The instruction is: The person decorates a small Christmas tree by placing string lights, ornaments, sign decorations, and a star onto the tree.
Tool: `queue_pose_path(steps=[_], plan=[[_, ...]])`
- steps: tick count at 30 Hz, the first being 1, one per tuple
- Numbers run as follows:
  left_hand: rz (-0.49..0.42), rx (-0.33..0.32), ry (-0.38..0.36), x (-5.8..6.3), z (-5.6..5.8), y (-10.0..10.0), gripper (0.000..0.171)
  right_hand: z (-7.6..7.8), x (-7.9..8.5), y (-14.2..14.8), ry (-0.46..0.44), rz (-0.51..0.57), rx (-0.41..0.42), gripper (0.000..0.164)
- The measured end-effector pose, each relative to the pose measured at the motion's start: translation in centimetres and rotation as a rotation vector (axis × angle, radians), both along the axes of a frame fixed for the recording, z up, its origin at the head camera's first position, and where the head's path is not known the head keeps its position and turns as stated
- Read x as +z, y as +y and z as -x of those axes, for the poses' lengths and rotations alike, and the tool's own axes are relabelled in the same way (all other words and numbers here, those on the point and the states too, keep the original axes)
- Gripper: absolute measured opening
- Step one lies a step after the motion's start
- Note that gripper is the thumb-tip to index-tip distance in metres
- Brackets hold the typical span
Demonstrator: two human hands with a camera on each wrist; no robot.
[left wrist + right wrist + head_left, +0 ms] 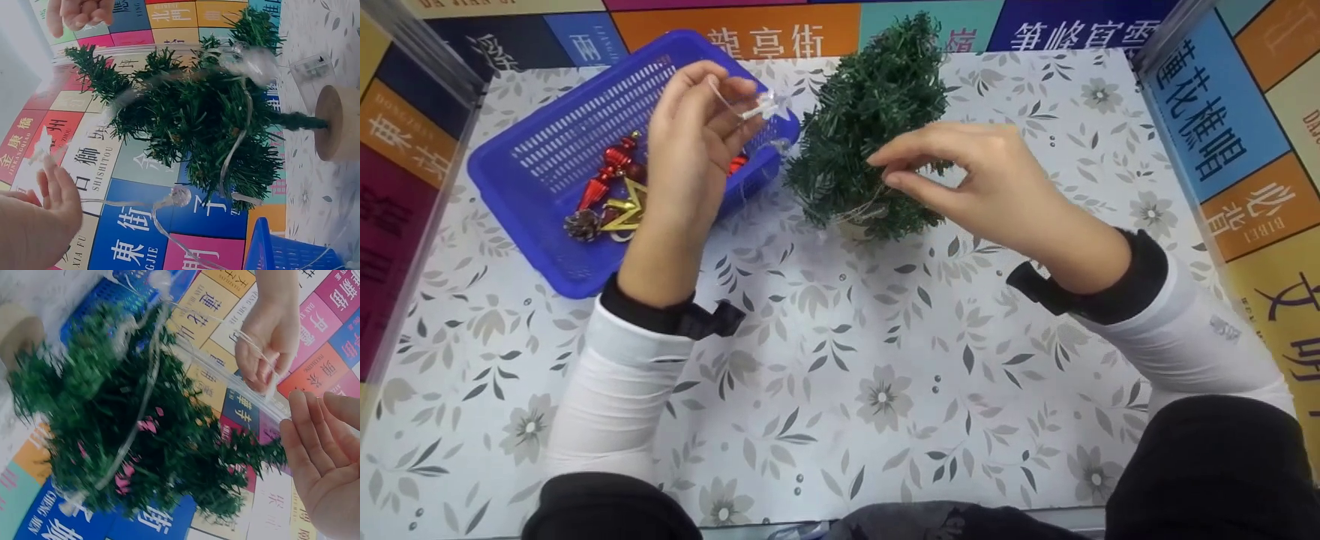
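A small green artificial Christmas tree [877, 112] stands upright at the back of the table, on a round wooden base [340, 124]. A clear light string [239, 140] runs across its branches, and a loose stretch of it hangs between tree and left hand. My left hand [690, 135], raised over the basket's right side, pinches a clear star-shaped light [771, 105] on that string. In the left wrist view a round clear bulb [180, 196] hangs from the strand. My right hand [975, 165] is at the tree's right side, fingers extended, nothing visible between them.
Left of the tree, a blue plastic basket [577, 281] holds red ornaments [607, 172], a gold star [626, 210] and a pine cone [583, 225]. A clear box [312, 76] lies by the tree base. Printed panels [1207, 112] wall the floral-covered table [840, 420].
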State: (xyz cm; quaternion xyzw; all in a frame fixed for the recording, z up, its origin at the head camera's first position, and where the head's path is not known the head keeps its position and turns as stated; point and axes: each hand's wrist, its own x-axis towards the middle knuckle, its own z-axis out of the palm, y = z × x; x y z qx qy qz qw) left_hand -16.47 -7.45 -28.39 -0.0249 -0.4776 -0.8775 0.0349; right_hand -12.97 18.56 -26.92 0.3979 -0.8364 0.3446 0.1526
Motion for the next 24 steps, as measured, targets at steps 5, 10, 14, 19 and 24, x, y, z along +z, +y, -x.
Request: queue_pose_path(steps=[5, 10, 14, 19, 24], plan=[[-0.098, 0.020, -0.083, 0.6, 0.6, -0.3, 0.015, 1.4, 1.3, 0.7, -0.004, 0.043, -0.090, 0.019], [-0.106, 0.003, -0.092, 1.1, 1.0, -0.7, 0.016, 2.5, 2.5, 1.6, -0.028, 0.070, -0.180, 0.020], [-0.020, -0.062, -0.071, 2.0, 1.5, -0.8, 0.019, 3.9, 3.6, 1.7, -0.003, 0.012, -0.223, 0.024], [-0.067, -0.096, -0.068, 3.1, 1.7, -0.5, 0.023, 5.9, 4.2, 1.3, -0.094, -0.151, -0.351, 0.039], [-0.013, -0.161, -0.018, 3.6, 1.8, 0.0, 0.025, 7.1, 4.8, -0.2, -0.187, -0.253, -0.410, 0.060]])
